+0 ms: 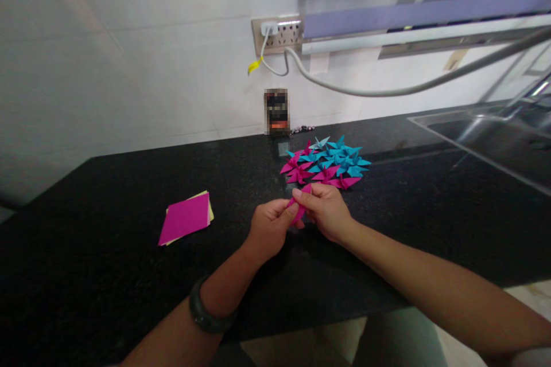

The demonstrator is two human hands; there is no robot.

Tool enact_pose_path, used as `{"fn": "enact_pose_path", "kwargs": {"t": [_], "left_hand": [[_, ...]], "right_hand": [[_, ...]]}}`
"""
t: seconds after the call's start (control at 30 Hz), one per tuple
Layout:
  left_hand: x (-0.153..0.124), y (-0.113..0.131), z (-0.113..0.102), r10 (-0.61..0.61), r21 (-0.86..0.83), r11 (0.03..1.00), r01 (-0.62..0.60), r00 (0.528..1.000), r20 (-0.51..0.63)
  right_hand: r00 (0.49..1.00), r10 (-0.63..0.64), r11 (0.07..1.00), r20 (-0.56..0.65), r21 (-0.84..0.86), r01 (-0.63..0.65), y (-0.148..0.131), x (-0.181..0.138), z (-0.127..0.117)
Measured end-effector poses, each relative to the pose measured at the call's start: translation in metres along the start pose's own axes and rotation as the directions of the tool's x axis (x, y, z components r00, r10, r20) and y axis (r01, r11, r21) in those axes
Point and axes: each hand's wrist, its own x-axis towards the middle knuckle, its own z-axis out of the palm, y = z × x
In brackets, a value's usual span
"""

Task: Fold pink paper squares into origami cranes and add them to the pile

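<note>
My left hand (pixel 269 228) and my right hand (pixel 328 210) meet above the black counter (pixel 107 275), both pinched on one small folded piece of magenta paper (pixel 298 208). Most of that piece is hidden by my fingers. Just beyond my hands lies a cluster of folded paper cranes (pixel 329 163), magenta ones nearer me and blue ones farther back. A dark bangle sits on my left wrist.
A stack of square sheets (pixel 186 218), magenta on top and yellow beneath, lies to the left. A small dark blurred item (pixel 276 112) leans on the white wall. A socket strip (pixel 278 34) with cables hangs above. A sink (pixel 495 132) is at right.
</note>
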Motion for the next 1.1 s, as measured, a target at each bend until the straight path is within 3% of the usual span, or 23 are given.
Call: {"fn": "enact_pose_path", "kwargs": {"t": [0.13,0.27,0.47,0.73,0.97,1.1], "left_hand": [[0.001,0.001,0.002,-0.079,-0.105,0.992,0.074,0.996,-0.045],[0.005,-0.004,0.005,-0.160,-0.219,0.968,0.120,0.971,-0.178],[0.007,-0.010,0.006,-0.174,-0.307,0.941,0.142,0.981,-0.082],[0.008,-0.017,0.003,-0.098,-0.143,0.986,0.087,0.993,-0.070],[0.007,-0.013,0.003,-0.140,-0.267,0.954,0.136,0.990,0.003],[0.007,-0.011,0.002,-0.104,-0.170,0.980,0.101,0.994,-0.011]], "right_hand": [[0.999,-0.032,0.999,0.009,-0.034,0.032,0.004,0.006,-0.005],[0.981,-0.180,0.969,-0.070,-0.187,0.165,0.004,0.008,-0.009],[0.967,-0.244,0.946,-0.065,-0.233,0.223,0.006,0.010,-0.009],[0.976,-0.215,0.966,0.027,-0.143,0.217,0.011,0.011,-0.010],[0.982,-0.166,0.982,0.094,-0.079,0.174,0.006,0.012,-0.013],[0.932,-0.322,0.889,0.167,-0.287,0.358,0.006,0.012,-0.018]]}}
